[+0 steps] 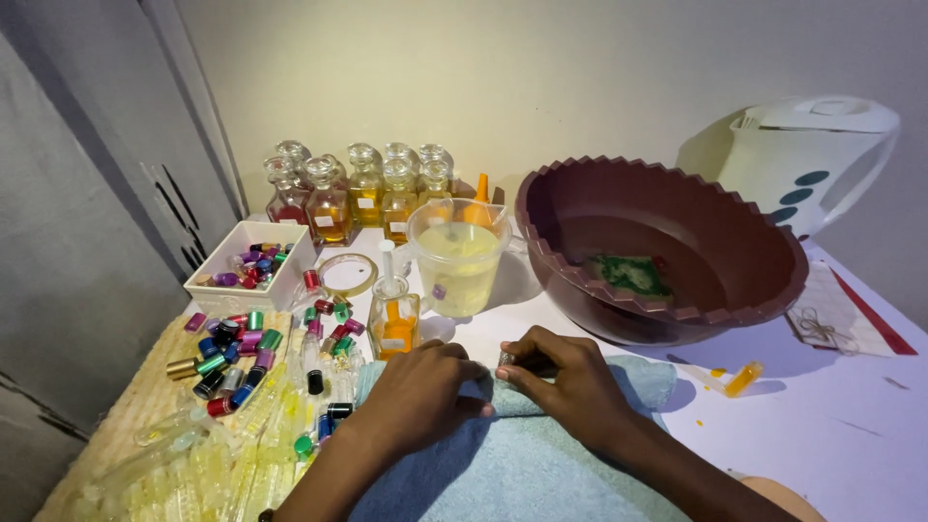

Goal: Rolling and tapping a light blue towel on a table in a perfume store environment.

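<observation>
At the far left of the white tabletop (851,435), a woven straw mat (126,406) carries a heap of small clear glass vials (208,464) and a scatter of coloured metallic caps (237,353). Behind it stands a square white tray (290,280) holding more caps, and beyond that a row of stoppered glass decanters of amber liquid (362,193). A small glass bottle with orange liquid (394,324) stands just beside a clear plastic measuring jug of pale yellow liquid (458,256). My left hand (420,396) rests curled on the light blue towel (512,464), pinching its edge. My right hand (570,377) lies just beside it, its fingers closed on a small silver-capped vial (507,359) pressed against the towel. Further right sits a large maroon plastic basin (667,246) with a green sponge (630,275) in water, a small orange vial (743,378) lying on the tabletop, and a white plastic appliance (812,155) at the wall.
</observation>
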